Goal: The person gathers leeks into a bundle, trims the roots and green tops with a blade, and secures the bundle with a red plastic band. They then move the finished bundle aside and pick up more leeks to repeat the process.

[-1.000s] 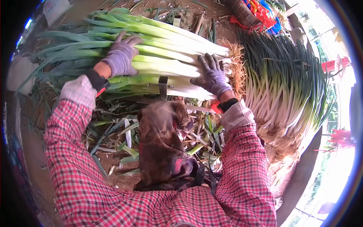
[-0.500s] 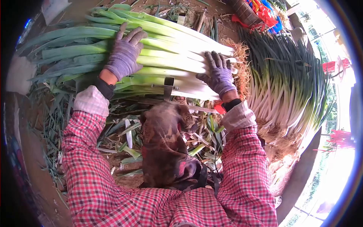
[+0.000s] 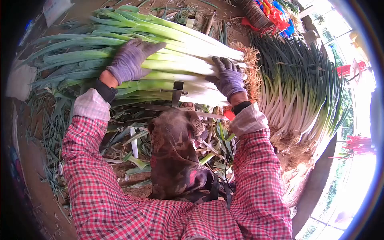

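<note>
A thick pile of leeks (image 3: 180,60) lies crosswise in front of me, green leaves to the left and white stems with roots to the right. My left hand (image 3: 130,60), in a purple-grey glove, rests over the green part with its fingers stretched out to the right. On the white stems near the roots (image 3: 252,72) lies my right hand (image 3: 230,80), in a matching glove, palm down and fingers extended. Neither hand is wrapped around a leek. A metal bracket with a bolt (image 3: 177,93) stands at the pile's near edge, just beyond my knee (image 3: 172,132).
A second heap of leeks (image 3: 300,88), darker and thinner, sits to the right with its roots toward me. Cut leaf scraps (image 3: 134,144) litter the ground around my knee. At the top right are a dark ribbed container (image 3: 256,15) and red and blue plastic strips (image 3: 280,18).
My left hand has turned so that its fingers point right rather than up and away, and it sits slightly lower. My right hand has shifted slightly left on the stems.
</note>
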Demonstrator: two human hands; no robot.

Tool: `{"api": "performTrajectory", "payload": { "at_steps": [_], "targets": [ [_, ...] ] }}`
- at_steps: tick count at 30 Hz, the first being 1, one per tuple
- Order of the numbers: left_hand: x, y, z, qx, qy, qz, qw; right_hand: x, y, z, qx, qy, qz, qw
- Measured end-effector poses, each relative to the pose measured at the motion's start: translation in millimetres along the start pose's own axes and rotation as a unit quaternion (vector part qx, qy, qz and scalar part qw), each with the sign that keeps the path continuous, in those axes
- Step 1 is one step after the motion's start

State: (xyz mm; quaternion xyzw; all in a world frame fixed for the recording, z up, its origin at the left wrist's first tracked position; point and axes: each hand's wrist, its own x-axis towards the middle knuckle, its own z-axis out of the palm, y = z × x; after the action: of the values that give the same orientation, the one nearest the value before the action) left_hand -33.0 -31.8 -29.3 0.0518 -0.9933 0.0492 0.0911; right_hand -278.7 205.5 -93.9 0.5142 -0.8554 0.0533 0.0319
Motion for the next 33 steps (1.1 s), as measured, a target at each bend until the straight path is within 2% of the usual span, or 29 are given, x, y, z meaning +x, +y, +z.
{"api": "performTrajectory", "payload": {
  "at_steps": [4, 6, 9, 13, 14, 15, 17, 18, 19, 21, 23, 25, 28, 31, 33],
  "targets": [
    [-1, -4, 12, 0.04, -0.009, -0.046, 0.998, -2, -1, 5, -0.002, -0.005, 0.007, 1.0],
    [1, -2, 14, 0.011, -0.006, -0.074, 0.997, -3, -1, 3, -0.002, -0.002, -0.005, 1.0],
    [19, -1, 30, 0.023, -0.022, -0.109, 0.994, 4, 4, 20, 0.017, 0.03, -0.008, 0.999],
    [20, 5, 33, 0.091, -0.077, -0.126, 0.985, 8, 1, 11, -0.011, -0.039, 0.006, 0.999],
    [18, 4, 30, 0.048, -0.094, -0.117, 0.988, 11, 9, 15, 0.037, -0.055, -0.02, 0.998],
    [18, 6, 28, 0.059, -0.086, -0.132, 0.986, 12, -6, -1, 0.067, -0.017, -0.008, 0.998],
    [17, 18, 30, 0.078, -0.08, -0.164, 0.98, 23, -23, -20, 0.13, 0.148, -0.06, 0.979],
    [20, 18, 33, 0.104, -0.09, -0.173, 0.975, 31, -32, -28, 0.165, 0.225, -0.116, 0.953],
    [19, 18, 34, 0.101, -0.093, -0.168, 0.976, 36, -38, -30, 0.191, 0.234, -0.146, 0.942],
    [16, 18, 33, 0.097, -0.094, -0.162, 0.977, 37, -56, -17, 0.054, 0.18, -0.161, 0.969],
    [12, 21, 31, 0.092, -0.074, -0.155, 0.981, 26, -52, 48, 0.021, 0.099, -0.134, 0.986],
    [8, 14, 37, 0.06, -0.066, -0.097, 0.991, 30, -52, 45, 0.034, 0.07, -0.134, 0.988],
    [1, 13, 36, -0.013, 0.016, -0.075, 0.997, 26, -49, 44, 0.029, 0.072, -0.141, 0.987],
    [-2, 10, 39, -0.031, 0.057, -0.032, 0.997, 25, -51, 40, 0.031, 0.052, -0.13, 0.99],
    [-2, 13, 43, -0.005, 0.036, -0.056, 0.998, 23, -54, 40, 0.034, 0.05, -0.124, 0.99]
  ]
}}
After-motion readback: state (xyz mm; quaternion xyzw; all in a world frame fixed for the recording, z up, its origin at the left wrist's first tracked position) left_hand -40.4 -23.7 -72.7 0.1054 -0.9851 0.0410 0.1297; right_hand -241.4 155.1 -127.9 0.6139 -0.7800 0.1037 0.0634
